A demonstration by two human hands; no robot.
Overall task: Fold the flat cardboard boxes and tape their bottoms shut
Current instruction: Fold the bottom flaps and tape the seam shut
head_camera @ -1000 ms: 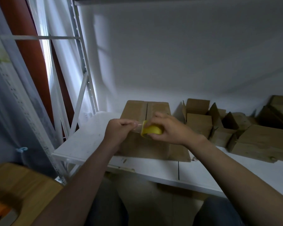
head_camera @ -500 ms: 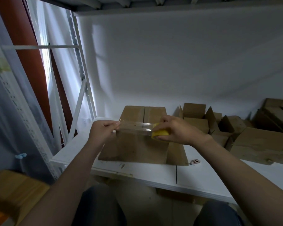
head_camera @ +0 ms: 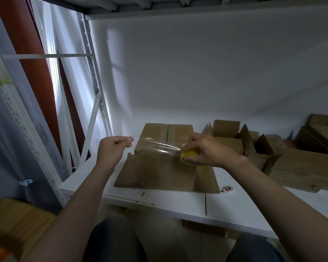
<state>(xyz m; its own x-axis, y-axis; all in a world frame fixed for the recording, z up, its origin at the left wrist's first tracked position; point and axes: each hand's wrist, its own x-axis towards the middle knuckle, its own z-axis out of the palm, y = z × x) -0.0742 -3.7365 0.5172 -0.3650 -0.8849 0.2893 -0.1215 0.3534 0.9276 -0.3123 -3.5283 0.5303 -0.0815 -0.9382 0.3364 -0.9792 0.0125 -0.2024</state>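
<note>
A folded cardboard box [head_camera: 155, 173] stands on the white shelf [head_camera: 178, 203] with its bottom flaps closed and the seam facing up. My right hand [head_camera: 204, 148] grips a yellow-cored roll of clear tape [head_camera: 189, 156] above the box's right side. A strip of clear tape [head_camera: 157, 145] stretches from the roll leftward across the seam. My left hand [head_camera: 115, 144] pinches the strip's free end, held just past the box's left edge and above it.
Several other cardboard boxes [head_camera: 299, 169] and open ones [head_camera: 227, 137] crowd the shelf's right and back. A small round red-and-white object [head_camera: 227, 189] lies by the box's front right corner. Metal rack posts [head_camera: 95, 91] rise at the left. A wooden surface [head_camera: 13, 224] sits lower left.
My left hand pulled away to the left from the roll, drawing out a long strip of tape. My view tilted upward, so hands and box sit lower in frame.
</note>
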